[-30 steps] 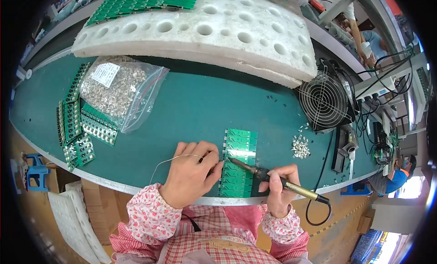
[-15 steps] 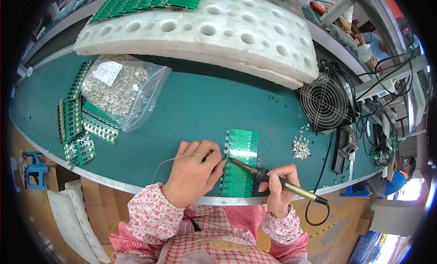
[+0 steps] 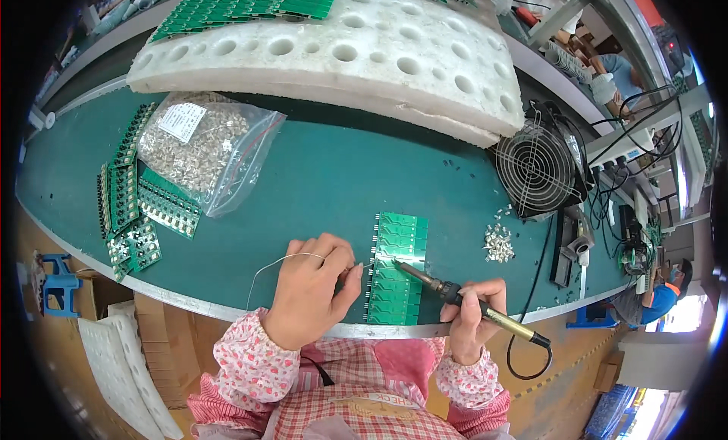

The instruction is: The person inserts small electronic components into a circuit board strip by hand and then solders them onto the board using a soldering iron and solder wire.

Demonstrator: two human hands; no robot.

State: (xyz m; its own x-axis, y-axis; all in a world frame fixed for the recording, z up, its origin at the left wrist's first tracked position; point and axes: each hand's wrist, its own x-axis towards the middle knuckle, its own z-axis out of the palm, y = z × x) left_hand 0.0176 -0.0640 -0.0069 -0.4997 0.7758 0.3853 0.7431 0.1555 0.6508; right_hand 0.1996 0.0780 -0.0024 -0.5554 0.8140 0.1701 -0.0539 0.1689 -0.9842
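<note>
A panel of green circuit boards [image 3: 398, 288] lies near the front edge of the table, with a row of metal pins along its left side. My right hand [image 3: 475, 315] grips a soldering iron [image 3: 489, 312] whose tip points left, over the middle of the panel. Just left of the panel, my left hand [image 3: 317, 287] pinches a thin solder wire [image 3: 262, 270] between thumb and finger. The wire's free length loops out behind the hand to the left. Its short end reaches toward the pins.
A clear bag of small parts [image 3: 199, 148] lies at the left beside several assembled boards [image 3: 125, 193]. A white foam block [image 3: 326, 68] carrying green boards [image 3: 250, 7] spans the back. A fan [image 3: 535, 167], a pile of small parts [image 3: 498, 244] and an iron holder [image 3: 574, 246] stand right.
My left hand has drawn back a little to the left, away from the panel. The iron's tip has shifted slightly right, off the pin row.
</note>
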